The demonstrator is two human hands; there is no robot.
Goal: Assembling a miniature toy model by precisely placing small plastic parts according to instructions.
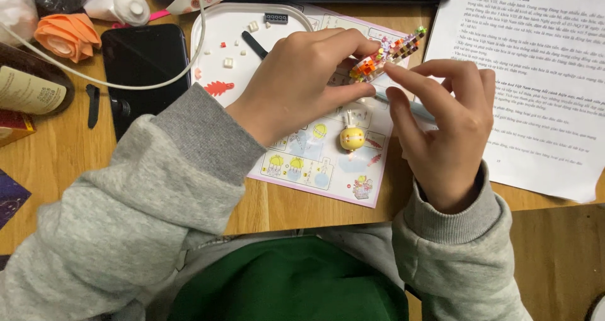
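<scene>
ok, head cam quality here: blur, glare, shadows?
Head view: mostly sharp; slight blur on the right hand fingertips and the multicoloured brick strip. Mild glare on the white tray. Soft shadows under the left hand; even, warm lighting.

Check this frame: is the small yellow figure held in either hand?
No. The yellow figure stands alone on the instruction sheet, while the left hand pinches a multicoloured brick strip.

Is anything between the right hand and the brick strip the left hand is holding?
Nothing visible. The left hand pinches the multicoloured brick strip above the instruction sheet. The right hand has its fingertips right at the strip's underside, with no object in the gap.
</scene>
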